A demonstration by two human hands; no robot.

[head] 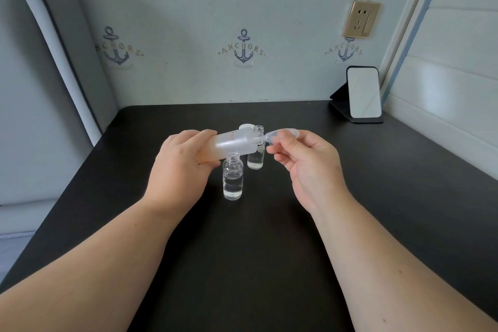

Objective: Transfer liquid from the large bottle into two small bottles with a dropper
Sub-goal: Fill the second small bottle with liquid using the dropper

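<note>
- Across the dark counter (269, 250), everything sits relative to the large bottle (234, 144), which is held tilted almost flat above the middle.
- Left hand (177, 167) is wrapped closed around the large bottle's base.
- Right hand (304, 162) pinches the dropper (280, 134) by its bulb, tip in the large bottle's mouth.
- Two small bottles stand open and part filled: the near small bottle (233, 178) just below the large bottle, the far small bottle (256, 155) behind its neck.
- A white cap (246, 127) lies behind it.
- Best practice, I judge: keep the tilt steady so liquid reaches the tip, release the bulb slowly, then withdraw without squeezing.
</note>
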